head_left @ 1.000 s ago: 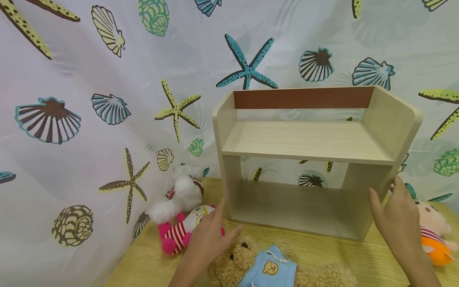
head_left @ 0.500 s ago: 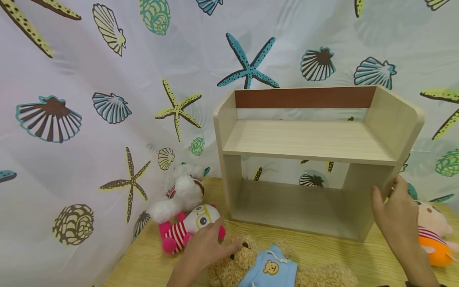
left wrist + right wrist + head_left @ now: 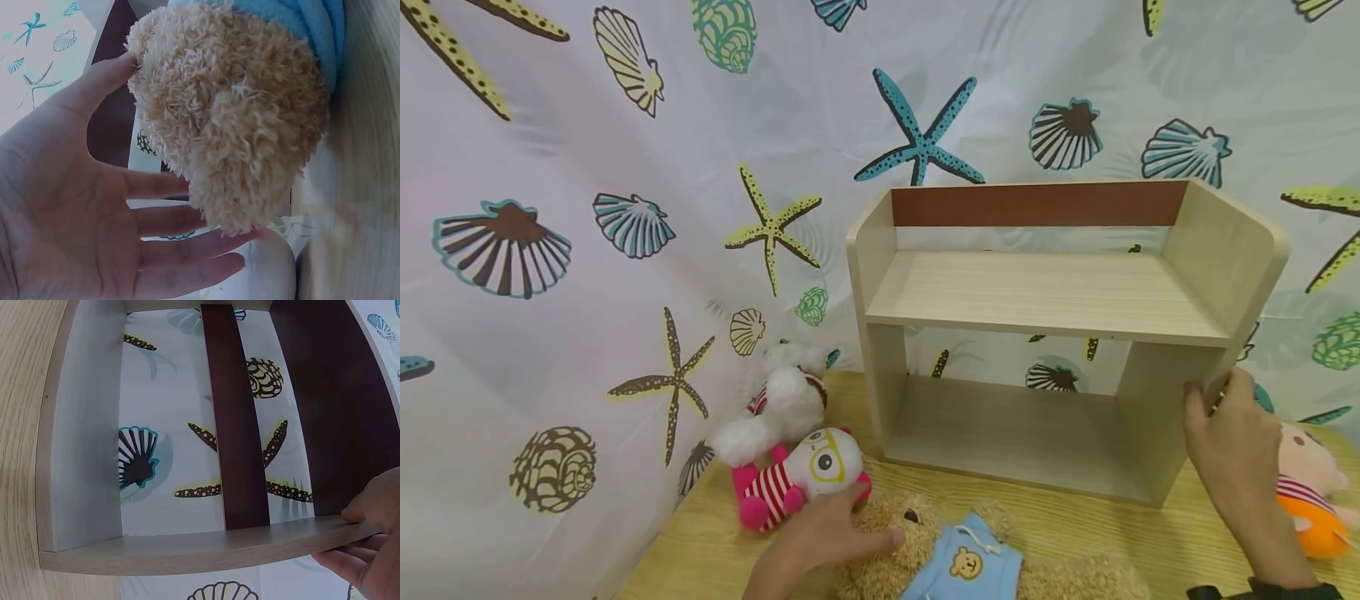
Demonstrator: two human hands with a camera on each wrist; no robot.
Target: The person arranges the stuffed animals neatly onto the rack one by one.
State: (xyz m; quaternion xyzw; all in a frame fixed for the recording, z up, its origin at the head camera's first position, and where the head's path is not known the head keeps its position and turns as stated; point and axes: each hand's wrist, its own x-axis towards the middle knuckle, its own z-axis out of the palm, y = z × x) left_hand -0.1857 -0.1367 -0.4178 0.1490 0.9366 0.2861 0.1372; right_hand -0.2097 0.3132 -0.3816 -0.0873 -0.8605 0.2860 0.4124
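A tan teddy bear (image 3: pixel 973 557) in a blue top lies on the wooden table, its head to the left. My left hand (image 3: pixel 822 533) is at the bear's head, thumb over the near side of its face. In the left wrist view, that hand's thumb and fairly straight fingers (image 3: pixel 164 219) reach along the curly fur. A two-tier pale wooden shelf (image 3: pixel 1045 287) stands upright behind the bear. My right hand (image 3: pixel 1236 450) grips its right side panel, the thumb on the inner face and the other fingers outside, as the right wrist view shows.
Left of the shelf lie a pink-and-white striped doll with yellow glasses (image 3: pixel 801 475) and a fluffy white plush (image 3: pixel 786 404). A plush in orange (image 3: pixel 1311 500) is behind my right wrist. A curtain printed with sea shells and starfish (image 3: pixel 587 333) hangs behind the table (image 3: pixel 677 550).
My left hand has come down from beside the shelf's lower left corner to the bear's head, uncovering the striped doll's face. My right hand's fingers have closed more on the side panel.
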